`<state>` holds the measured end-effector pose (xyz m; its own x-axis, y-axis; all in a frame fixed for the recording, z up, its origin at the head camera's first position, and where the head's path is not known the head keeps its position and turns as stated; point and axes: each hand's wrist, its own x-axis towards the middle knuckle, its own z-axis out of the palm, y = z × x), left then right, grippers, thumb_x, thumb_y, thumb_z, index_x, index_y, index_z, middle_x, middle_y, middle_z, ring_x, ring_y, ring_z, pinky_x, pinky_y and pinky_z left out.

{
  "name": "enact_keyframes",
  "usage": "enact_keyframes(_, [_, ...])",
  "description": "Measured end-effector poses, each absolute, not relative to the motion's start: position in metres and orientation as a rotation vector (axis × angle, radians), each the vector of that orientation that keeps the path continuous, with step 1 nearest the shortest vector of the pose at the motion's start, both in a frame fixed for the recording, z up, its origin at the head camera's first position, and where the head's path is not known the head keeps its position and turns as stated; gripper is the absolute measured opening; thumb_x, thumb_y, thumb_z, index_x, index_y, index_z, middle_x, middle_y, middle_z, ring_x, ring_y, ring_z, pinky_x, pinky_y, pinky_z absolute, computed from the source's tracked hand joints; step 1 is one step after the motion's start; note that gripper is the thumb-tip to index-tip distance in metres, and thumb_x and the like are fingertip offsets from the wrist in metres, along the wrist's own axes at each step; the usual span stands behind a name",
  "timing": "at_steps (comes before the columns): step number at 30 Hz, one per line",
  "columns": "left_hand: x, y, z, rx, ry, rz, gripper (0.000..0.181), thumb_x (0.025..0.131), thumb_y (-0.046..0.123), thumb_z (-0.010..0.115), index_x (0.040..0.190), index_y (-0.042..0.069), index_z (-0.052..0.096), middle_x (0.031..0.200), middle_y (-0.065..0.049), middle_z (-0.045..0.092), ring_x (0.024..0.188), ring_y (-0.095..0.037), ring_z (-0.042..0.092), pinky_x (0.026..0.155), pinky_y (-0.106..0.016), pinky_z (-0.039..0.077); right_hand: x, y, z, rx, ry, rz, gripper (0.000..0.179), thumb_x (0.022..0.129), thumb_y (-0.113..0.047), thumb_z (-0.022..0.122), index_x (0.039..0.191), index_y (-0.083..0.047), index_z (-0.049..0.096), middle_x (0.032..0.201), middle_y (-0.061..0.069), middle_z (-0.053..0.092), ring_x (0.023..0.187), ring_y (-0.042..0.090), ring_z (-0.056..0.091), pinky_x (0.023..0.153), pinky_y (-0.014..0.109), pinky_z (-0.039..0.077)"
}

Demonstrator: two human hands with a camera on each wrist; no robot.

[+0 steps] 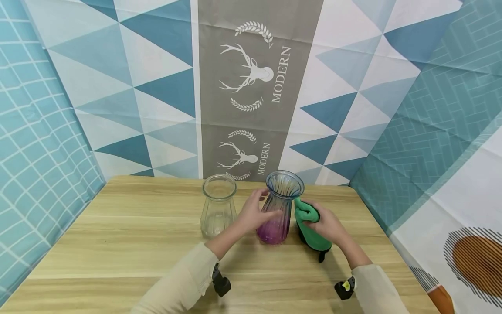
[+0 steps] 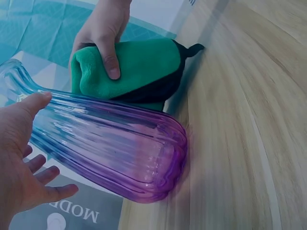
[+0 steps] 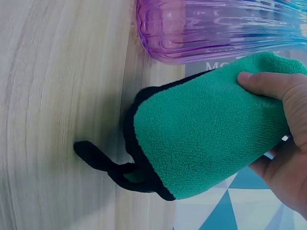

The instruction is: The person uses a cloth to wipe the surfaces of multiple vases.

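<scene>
A ribbed glass vase, blue at its flared top and purple at its base, stands upright on the table. My left hand is at the vase's left side with its fingers spread. In the left wrist view, the thumb of that left hand lies at the vase's upper part; whether it touches the glass I cannot tell. To the right of the vase, my right hand holds a folded green towel with dark edging and a dark loop. The thumb presses on the towel's green face, close beside the vase.
A clear glass vase stands left of the coloured one, close to my left forearm. Both vases are near the back of the wooden table. A patterned cloth hangs behind the table's back edge.
</scene>
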<state>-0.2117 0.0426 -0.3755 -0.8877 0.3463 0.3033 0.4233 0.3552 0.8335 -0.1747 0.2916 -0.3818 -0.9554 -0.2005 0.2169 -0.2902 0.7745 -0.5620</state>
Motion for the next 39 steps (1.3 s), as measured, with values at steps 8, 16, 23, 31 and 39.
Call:
enact_keyframes(8, [-0.207, 0.031, -0.38, -0.735, -2.498, -1.601, 0.074, 0.074, 0.034, 0.078, 0.133, 0.003, 0.044, 0.128, -0.015, 0.05, 0.117, -0.036, 0.051, 0.1, -0.047, 0.044, -0.175, 0.295, -0.38, 0.393, -2.813, 0.697, 0.063, 0.081, -0.007, 0.071, 0.139, -0.014, 0.045, 0.135, 0.017, 0.052, 0.117, 0.04, 0.053, 0.091, 0.055, 0.046])
enact_keyframes(16, [-0.194, 0.015, -0.388, -0.749, -2.541, -1.56, 0.072, 0.075, 0.035, 0.077, 0.131, 0.003, 0.046, 0.126, -0.015, 0.053, 0.113, -0.032, 0.054, 0.095, -0.045, 0.047, -0.177, 0.301, -0.38, 0.417, -2.805, 0.466, 0.061, 0.081, -0.009, 0.071, 0.137, -0.012, 0.046, 0.129, 0.019, 0.056, 0.111, 0.04, 0.057, 0.085, 0.055, 0.049])
enact_keyframes(23, [-0.185, 0.0, -0.388, -0.774, -2.558, -1.544, 0.069, 0.075, 0.031, 0.078, 0.131, 0.006, 0.047, 0.122, -0.012, 0.055, 0.111, -0.033, 0.056, 0.093, -0.045, 0.049, -0.182, 0.31, -0.384, 0.437, -2.747, 0.252, 0.059, 0.081, -0.012, 0.072, 0.135, -0.017, 0.048, 0.121, 0.017, 0.061, 0.104, 0.037, 0.06, 0.077, 0.054, 0.051])
enact_keyframes(31, [-0.167, -0.032, -0.386, -0.787, -2.591, -1.55, 0.067, 0.074, 0.027, 0.079, 0.13, 0.005, 0.048, 0.123, -0.011, 0.056, 0.112, -0.03, 0.054, 0.091, -0.049, 0.049, -0.183, 0.312, -0.392, 0.473, -2.702, 0.124, 0.064, 0.077, -0.011, 0.075, 0.134, -0.02, 0.048, 0.121, 0.013, 0.061, 0.103, 0.035, 0.06, 0.07, 0.052, 0.052])
enact_keyframes(39, [-0.152, -0.074, -0.389, -0.79, -2.657, -1.455, 0.065, 0.074, 0.03, 0.079, 0.129, 0.009, 0.05, 0.121, -0.012, 0.056, 0.11, -0.028, 0.054, 0.089, -0.051, 0.049, -0.186, 0.307, -0.403, 0.511, -2.746, 0.166, 0.066, 0.077, -0.008, 0.073, 0.136, -0.022, 0.046, 0.121, 0.011, 0.062, 0.1, 0.033, 0.06, 0.072, 0.052, 0.053])
